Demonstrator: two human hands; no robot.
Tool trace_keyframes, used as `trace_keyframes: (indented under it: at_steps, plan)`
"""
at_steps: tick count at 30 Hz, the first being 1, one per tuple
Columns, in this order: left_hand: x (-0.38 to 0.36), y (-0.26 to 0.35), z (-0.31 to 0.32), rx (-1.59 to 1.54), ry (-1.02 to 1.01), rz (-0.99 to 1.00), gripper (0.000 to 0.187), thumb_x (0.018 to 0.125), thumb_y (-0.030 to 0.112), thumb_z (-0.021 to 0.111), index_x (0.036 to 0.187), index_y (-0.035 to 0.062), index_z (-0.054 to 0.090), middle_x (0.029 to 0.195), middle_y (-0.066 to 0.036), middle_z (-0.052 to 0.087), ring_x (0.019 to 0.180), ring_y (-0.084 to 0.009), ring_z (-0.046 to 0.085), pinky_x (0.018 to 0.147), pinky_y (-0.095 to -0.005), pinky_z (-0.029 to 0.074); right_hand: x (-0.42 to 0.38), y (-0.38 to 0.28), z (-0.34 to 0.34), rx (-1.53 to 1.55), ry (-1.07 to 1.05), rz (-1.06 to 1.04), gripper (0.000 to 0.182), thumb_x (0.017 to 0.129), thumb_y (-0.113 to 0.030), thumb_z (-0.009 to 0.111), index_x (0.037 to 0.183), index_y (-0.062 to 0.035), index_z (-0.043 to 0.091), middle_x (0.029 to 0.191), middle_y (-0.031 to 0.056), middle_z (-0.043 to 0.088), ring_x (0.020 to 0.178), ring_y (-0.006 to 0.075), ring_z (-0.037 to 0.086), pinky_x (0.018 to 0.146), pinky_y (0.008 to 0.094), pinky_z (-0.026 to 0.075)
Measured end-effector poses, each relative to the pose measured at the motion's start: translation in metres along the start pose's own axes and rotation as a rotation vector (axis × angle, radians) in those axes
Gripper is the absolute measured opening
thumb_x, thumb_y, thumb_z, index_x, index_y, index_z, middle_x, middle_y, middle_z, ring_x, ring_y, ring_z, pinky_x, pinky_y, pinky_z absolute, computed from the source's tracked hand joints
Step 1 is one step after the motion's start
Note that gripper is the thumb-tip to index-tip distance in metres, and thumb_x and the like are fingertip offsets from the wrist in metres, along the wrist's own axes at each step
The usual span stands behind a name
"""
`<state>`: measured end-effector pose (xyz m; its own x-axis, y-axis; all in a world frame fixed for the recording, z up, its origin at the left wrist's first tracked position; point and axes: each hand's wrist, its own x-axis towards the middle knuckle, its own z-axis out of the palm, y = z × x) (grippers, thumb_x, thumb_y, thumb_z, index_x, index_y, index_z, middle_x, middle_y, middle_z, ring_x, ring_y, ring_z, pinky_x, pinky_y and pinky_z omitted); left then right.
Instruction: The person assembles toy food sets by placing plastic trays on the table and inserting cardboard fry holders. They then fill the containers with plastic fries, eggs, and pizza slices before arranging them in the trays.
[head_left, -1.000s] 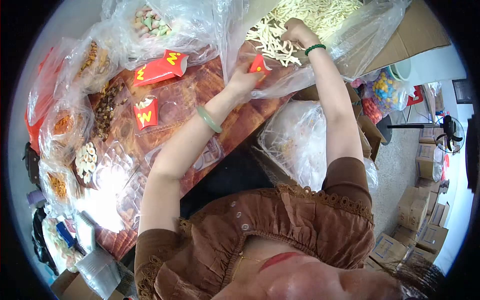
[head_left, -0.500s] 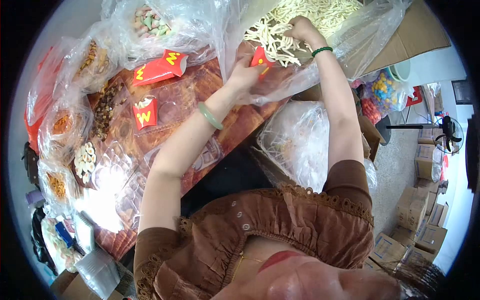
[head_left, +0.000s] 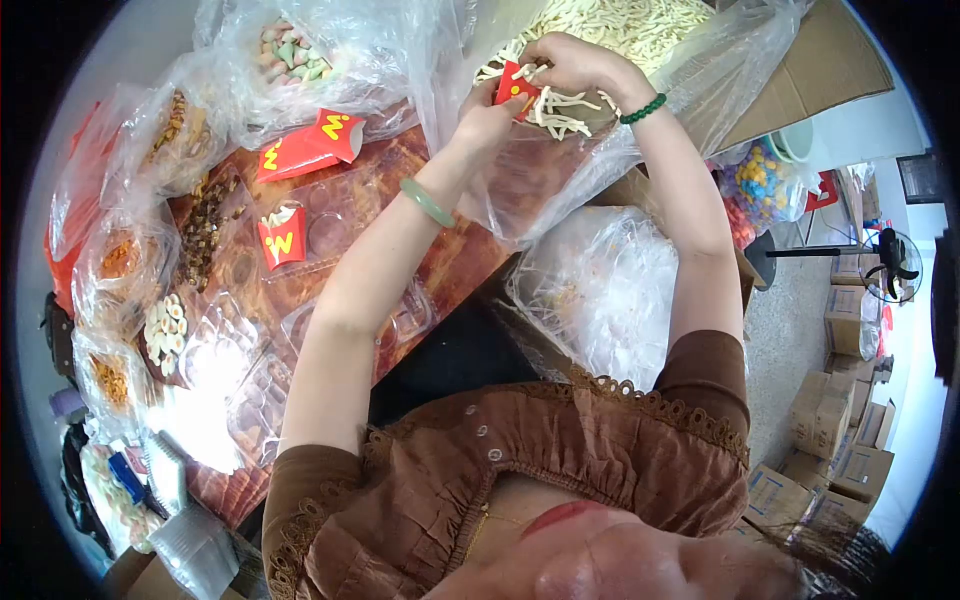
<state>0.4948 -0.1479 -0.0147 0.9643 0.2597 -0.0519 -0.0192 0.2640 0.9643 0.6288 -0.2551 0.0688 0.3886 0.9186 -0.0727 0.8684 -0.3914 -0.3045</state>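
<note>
My left hand [head_left: 486, 118] grips a small red fry carton [head_left: 517, 88] with a yellow mark, over an open clear plastic bag [head_left: 540, 185]. Fingers closed, my right hand [head_left: 583, 66] is at the carton's mouth with pale fry-shaped sticks [head_left: 537, 74] at its fingertips. Just below it, more loose sticks [head_left: 562, 112] lie on the plastic. A large heap of the same sticks [head_left: 640, 28] fills the bag behind. One filled red carton [head_left: 283, 238] stands in a clear plastic tray [head_left: 335, 235], and flat red cartons [head_left: 310, 147] lie beyond it.
Bags of pastel candies [head_left: 290, 55] and orange pieces [head_left: 112, 380] line the table's far and left sides. White-and-brown pieces [head_left: 166, 330] lie near dark ones [head_left: 207, 225]. A plastic-lined box [head_left: 600, 285] sits beside me. A fan [head_left: 892, 265] and cardboard boxes [head_left: 822, 410] stand at right.
My right hand has moved left from the heap to the carton's mouth, bringing sticks with it. My left hand has shifted slightly up and left with the carton.
</note>
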Motion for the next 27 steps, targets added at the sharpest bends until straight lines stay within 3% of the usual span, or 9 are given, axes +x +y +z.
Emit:
trace_keyframes:
  at_steps: [4,6,10,12,19,22,23,25,27]
  plan:
    - [-0.016,0.014,-0.002,-0.089,-0.061,-0.07,0.038,0.089,0.016,0.059,0.121,-0.0002,0.046,0.107,-0.009,0.059,0.089,-0.016,0.06,0.071,-0.0266,0.052,-0.005,-0.009,0.001,0.164,0.051,0.083,0.033,0.072,-0.005,0.066,0.103,0.0025,0.06,0.087,0.0153,0.065,0.078,0.0216,0.063,0.071,0.031,0.05]
    - [-0.017,0.017,-0.002,-0.152,-0.093,-0.119,0.039,0.089,0.017,0.059,0.122,-0.0004,0.046,0.108,-0.009,0.059,0.092,-0.0161,0.059,0.073,-0.0274,0.052,-0.008,-0.028,-0.008,-0.012,0.02,0.162,0.031,0.072,-0.003,0.066,0.102,0.003,0.06,0.084,0.013,0.066,0.073,0.019,0.063,0.069,0.0288,0.051]
    - [-0.014,0.012,-0.004,-0.224,-0.158,-0.124,0.036,0.091,0.012,0.056,0.122,-0.0008,0.045,0.11,-0.009,0.058,0.098,-0.0172,0.058,0.082,-0.0307,0.052,-0.004,-0.013,0.006,0.034,0.187,0.034,0.026,0.074,-0.001,0.064,0.099,0.0037,0.061,0.077,0.0101,0.066,0.067,0.0155,0.062,0.062,0.0278,0.051]
    - [-0.014,0.011,-0.004,-0.238,-0.173,-0.147,0.035,0.091,0.011,0.055,0.122,-0.0011,0.045,0.111,-0.009,0.057,0.099,-0.0178,0.058,0.085,-0.0315,0.052,-0.007,-0.024,-0.004,0.344,-0.029,0.251,0.025,0.075,-0.001,0.063,0.099,0.0033,0.06,0.074,0.007,0.065,0.067,0.013,0.06,0.058,0.0262,0.05]
    - [-0.012,-0.01,-0.011,-0.304,-0.25,-0.111,0.038,0.09,0.011,0.056,0.124,-0.0027,0.043,0.113,-0.013,0.058,0.098,-0.0203,0.06,0.083,-0.0317,0.052,-0.011,-0.041,-0.019,0.486,-0.293,0.225,0.025,0.083,-0.01,0.061,0.105,0.0016,0.058,0.077,0.0057,0.065,0.067,0.0121,0.06,0.058,0.0253,0.049]
    - [-0.013,-0.007,-0.019,-0.393,-0.266,-0.113,0.038,0.09,0.01,0.057,0.123,-0.0016,0.044,0.112,-0.012,0.058,0.099,-0.0203,0.06,0.084,-0.0328,0.052,-0.025,-0.034,-0.018,0.198,0.363,-0.011,0.029,0.082,-0.019,0.066,0.103,0.001,0.06,0.078,0.0061,0.066,0.069,0.0118,0.062,0.063,0.0232,0.049]
    - [-0.012,-0.006,-0.022,-0.413,-0.285,-0.092,0.037,0.09,0.01,0.057,0.123,-0.0009,0.044,0.111,-0.012,0.059,0.099,-0.0202,0.06,0.084,-0.0334,0.051,-0.035,-0.04,-0.021,0.195,0.362,-0.016,0.029,0.082,-0.019,0.066,0.103,0.001,0.06,0.078,0.0061,0.066,0.069,0.0118,0.062,0.063,0.0232,0.049]
    - [-0.019,0.001,-0.021,-0.415,-0.276,-0.092,0.036,0.09,0.009,0.056,0.123,-0.0005,0.044,0.113,-0.012,0.058,0.102,-0.0203,0.058,0.087,-0.0337,0.05,-0.054,-0.053,-0.026,0.093,0.304,0.329,0.026,0.081,-0.018,0.067,0.098,0.0015,0.062,0.08,0.0086,0.067,0.071,0.0111,0.062,0.065,0.0233,0.049]
    - [-0.021,0.004,-0.016,-0.415,-0.283,-0.097,0.035,0.091,0.008,0.054,0.123,-0.0002,0.045,0.115,-0.012,0.057,0.105,-0.0203,0.057,0.09,-0.0339,0.049,-0.058,-0.031,0.003,0.25,0.37,0.228,0.02,0.079,-0.014,0.068,0.091,0.0011,0.063,0.075,0.0075,0.066,0.07,0.0108,0.062,0.064,0.0243,0.05]
